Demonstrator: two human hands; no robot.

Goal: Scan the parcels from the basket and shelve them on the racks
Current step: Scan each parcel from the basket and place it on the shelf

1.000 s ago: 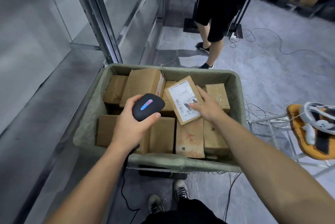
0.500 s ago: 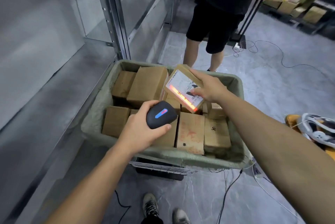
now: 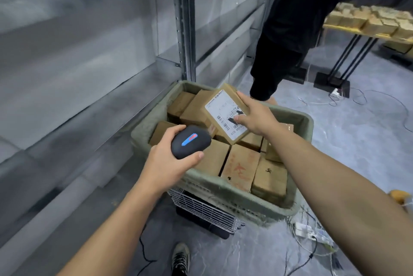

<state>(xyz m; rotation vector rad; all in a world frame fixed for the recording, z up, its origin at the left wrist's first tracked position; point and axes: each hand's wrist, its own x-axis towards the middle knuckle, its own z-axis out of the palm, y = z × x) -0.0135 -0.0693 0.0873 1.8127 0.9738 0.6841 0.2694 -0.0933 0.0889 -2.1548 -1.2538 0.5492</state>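
My right hand [image 3: 254, 117] grips a small cardboard parcel [image 3: 223, 108] with a white label, held tilted above the basket with the label facing me. My left hand [image 3: 169, 161] holds a black handheld scanner [image 3: 190, 142] with a blue and red light strip, just left of and below the parcel. The green fabric-lined basket [image 3: 201, 177] on a wire cart is full of several brown cardboard parcels [image 3: 270, 177]. The grey metal rack shelf [image 3: 67, 96] runs along my left.
A person in black clothes [image 3: 290, 36] stands just behind the basket. A steel rack upright [image 3: 184, 23] rises at the basket's far left corner. A table with several parcels [image 3: 368, 23] is at the far right. Cables and a power strip [image 3: 308, 231] lie on the floor.
The parcel has been lifted out of the basket and swung left toward the rack. The red scan line seen on its label half a second ago is gone. My view has turned left.
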